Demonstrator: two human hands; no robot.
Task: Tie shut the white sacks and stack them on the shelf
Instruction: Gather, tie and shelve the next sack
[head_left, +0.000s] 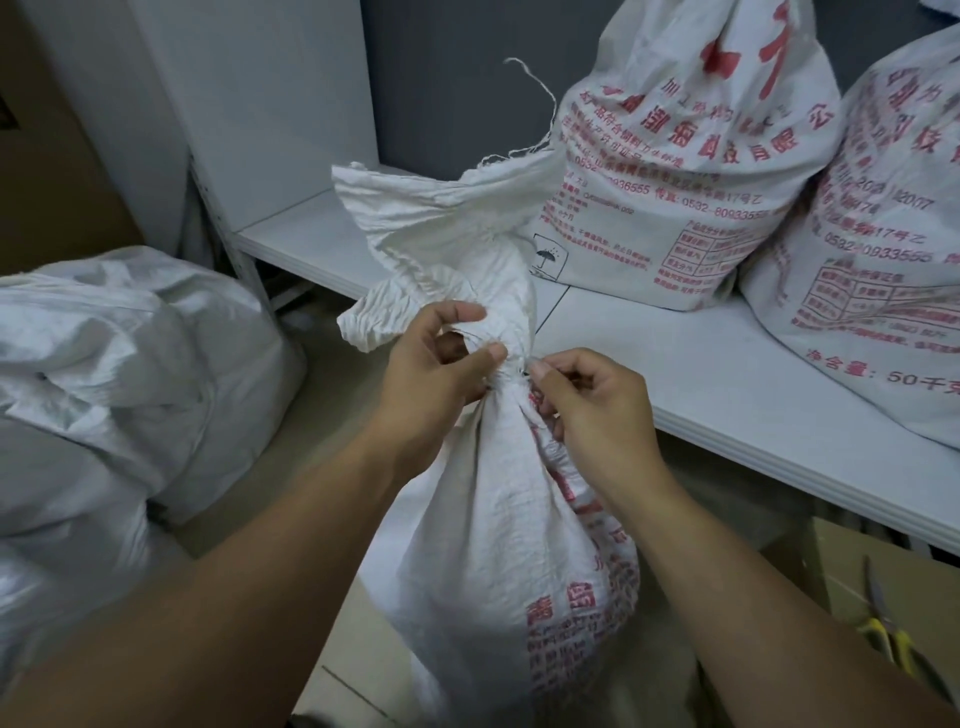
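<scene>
A white woven sack (498, 525) with red print stands on the floor in front of me, its neck bunched and its loose top flaring upward. My left hand (441, 364) grips the gathered neck with thumb and fingers curled round it. My right hand (587, 400) pinches a thin string at the right side of the neck. Two tied white sacks with red print stand on the white shelf (727, 384): one (685, 171) at the back centre, another (883, 249) at the right edge.
A slumped white sack (119, 374) lies on the floor at the left. Yellow-handled scissors (888, 629) rest on a cardboard box (852, 566) below the shelf at the lower right. A white shelf upright (249, 104) rises behind.
</scene>
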